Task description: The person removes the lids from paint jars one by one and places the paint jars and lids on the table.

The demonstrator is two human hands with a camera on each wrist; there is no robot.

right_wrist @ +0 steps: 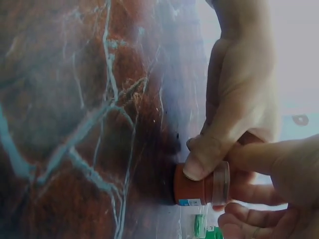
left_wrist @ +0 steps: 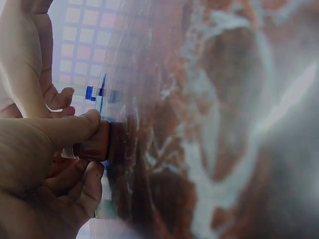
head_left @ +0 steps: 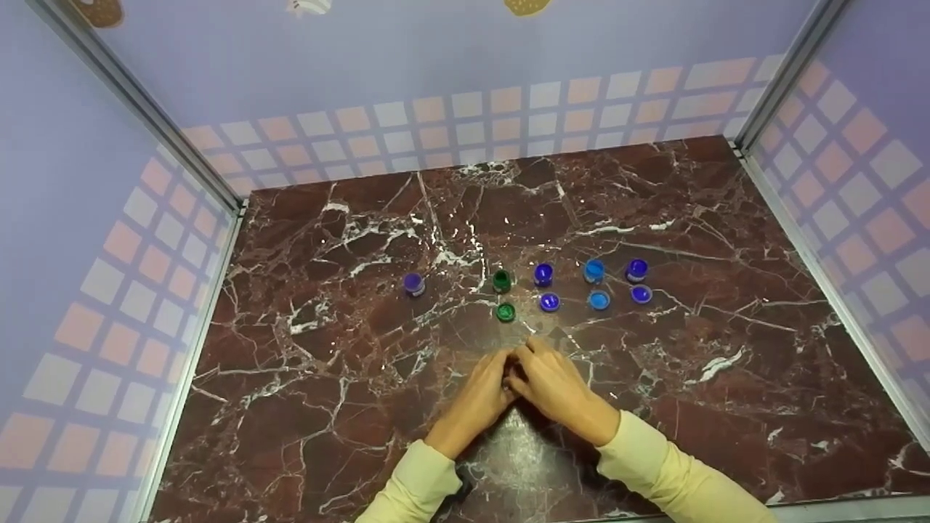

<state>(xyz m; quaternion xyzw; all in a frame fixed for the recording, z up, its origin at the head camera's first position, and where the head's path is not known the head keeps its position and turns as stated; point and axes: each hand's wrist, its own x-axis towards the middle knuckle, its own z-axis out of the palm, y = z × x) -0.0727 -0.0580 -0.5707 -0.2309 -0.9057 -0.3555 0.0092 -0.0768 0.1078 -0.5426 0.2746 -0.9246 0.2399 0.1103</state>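
A small paint jar [right_wrist: 188, 186] with reddish-brown paint stands between my hands, close over the tabletop; in the head view the hands mostly hide it. My left hand [head_left: 479, 388] grips its body, thumb [right_wrist: 194, 169] pressed along the side. My right hand [head_left: 558, 386] curls its fingers round the clear lid [right_wrist: 220, 183], which sits on the jar. Beyond the hands stand a green jar [head_left: 501, 281], a dark blue jar [head_left: 543, 274], a light blue jar [head_left: 593, 271] and another blue jar [head_left: 637, 270].
In front of those jars lie their lids, green [head_left: 506, 312], dark blue [head_left: 550, 302], light blue [head_left: 599, 300] and blue [head_left: 641, 294]. A purple jar [head_left: 414, 284] stands alone to the left. The brown marbled table [head_left: 327, 436] is bounded by patterned panels [head_left: 436, 65] at back and sides.
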